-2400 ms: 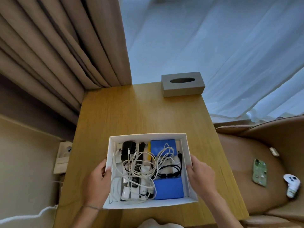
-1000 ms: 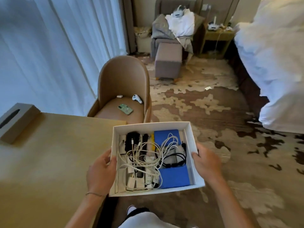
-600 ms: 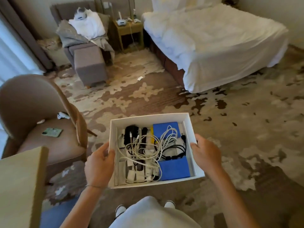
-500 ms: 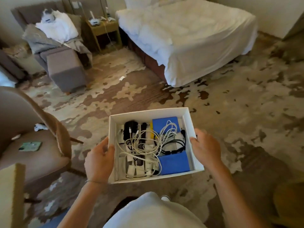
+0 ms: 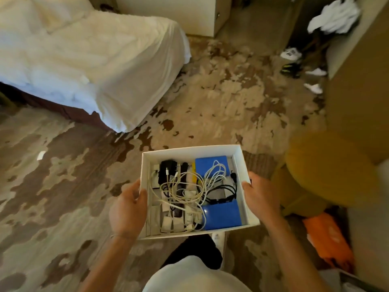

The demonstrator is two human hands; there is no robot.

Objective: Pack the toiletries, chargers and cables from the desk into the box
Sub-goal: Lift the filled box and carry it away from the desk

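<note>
I carry an open white box in front of me above the carpet. My left hand grips its left wall and my right hand grips its right wall. Inside lie tangled white cables, a black cable, a black charger, a black comb, small white packets and two blue pouches. The desk is out of view.
A bed with white bedding fills the upper left. A mustard-yellow seat stands close on the right, an orange bag below it. Shoes lie at the far right by wooden furniture. Patterned carpet stretches ahead.
I lifted the box off the desk and turned right with it; the view swept past the chair and the bed. Both hands keep the same hold on the box.
</note>
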